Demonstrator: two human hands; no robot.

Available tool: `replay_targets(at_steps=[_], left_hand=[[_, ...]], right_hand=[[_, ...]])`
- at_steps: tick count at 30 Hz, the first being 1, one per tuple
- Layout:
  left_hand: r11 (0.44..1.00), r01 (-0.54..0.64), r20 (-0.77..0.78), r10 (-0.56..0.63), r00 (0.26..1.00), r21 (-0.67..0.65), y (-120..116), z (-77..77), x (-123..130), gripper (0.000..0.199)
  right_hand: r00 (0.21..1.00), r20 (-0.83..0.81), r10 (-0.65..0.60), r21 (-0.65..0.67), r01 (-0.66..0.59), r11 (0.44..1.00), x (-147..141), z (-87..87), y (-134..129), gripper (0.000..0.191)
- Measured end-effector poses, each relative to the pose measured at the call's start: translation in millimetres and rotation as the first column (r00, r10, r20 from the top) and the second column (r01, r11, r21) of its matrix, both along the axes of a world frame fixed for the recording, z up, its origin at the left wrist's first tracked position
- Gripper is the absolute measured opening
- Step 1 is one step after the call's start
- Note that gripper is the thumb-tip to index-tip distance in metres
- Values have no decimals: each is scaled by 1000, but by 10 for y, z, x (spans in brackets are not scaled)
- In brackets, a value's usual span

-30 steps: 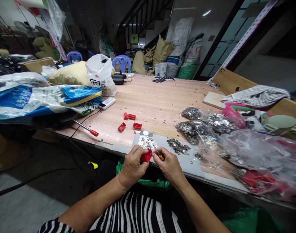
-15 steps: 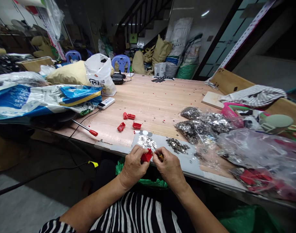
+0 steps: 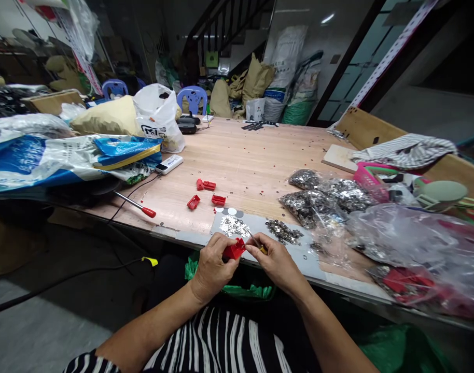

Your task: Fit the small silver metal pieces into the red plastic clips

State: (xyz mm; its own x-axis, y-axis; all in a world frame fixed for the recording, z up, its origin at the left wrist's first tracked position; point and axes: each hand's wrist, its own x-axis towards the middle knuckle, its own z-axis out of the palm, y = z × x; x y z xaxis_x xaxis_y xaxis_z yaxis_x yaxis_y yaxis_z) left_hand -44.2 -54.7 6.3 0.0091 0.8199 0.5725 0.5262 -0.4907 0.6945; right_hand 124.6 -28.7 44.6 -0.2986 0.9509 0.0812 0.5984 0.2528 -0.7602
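Observation:
Just over the table's front edge, my left hand [image 3: 212, 263] pinches a small red plastic housing [image 3: 234, 249] between thumb and fingers. My right hand [image 3: 275, 261] is closed round a yellow-handled screwdriver [image 3: 264, 250], its thin metal shaft pointing up and left. The right thumb and forefinger tips meet at the housing's right end; any small piece between them is too small to make out. Beyond the hands, a pile of shiny silver metal pieces [image 3: 234, 226] and a darker pile of small metal parts [image 3: 284, 231] lie on a grey sheet [image 3: 256, 224].
Several red housings [image 3: 218, 200] lie on the table left of centre. A red-handled lever [image 3: 148, 212] juts out at the left edge. Clear bags of metal parts [image 3: 305, 207] and a pink basket [image 3: 367, 181] crowd the right. A green bag [image 3: 247, 292] hangs open below the hands.
My right hand has shifted slightly right, with the screwdriver in it. More of the red housing shows in my left hand, which has barely moved.

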Motion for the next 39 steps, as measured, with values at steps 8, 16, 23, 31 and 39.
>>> replay_targets(at_steps=[8, 16, 23, 31, 39], left_hand=[[999, 45, 2, -45, 999, -17, -3, 26, 25, 23], [991, 135, -23, -135, 991, 17, -35, 6, 45, 24], [982, 185, -15, -186, 982, -29, -53, -1, 15, 21], [962, 257, 43, -254, 966, -93, -50, -54, -30, 19], [856, 487, 376, -400, 836, -172, -32, -201, -132, 29]], right_hand=[[981, -194, -26, -155, -5, 988, 16, -49, 66, 18], [971, -227, 72, -193, -118, 974, 41, -92, 100, 18], [921, -387, 48, -355, -197, 914, 84, -198, 80, 29], [838, -545, -31, -495, -291, 819, 129, -203, -21, 39], [716, -683, -143, -565, -395, 724, 151, -420, -182, 42]])
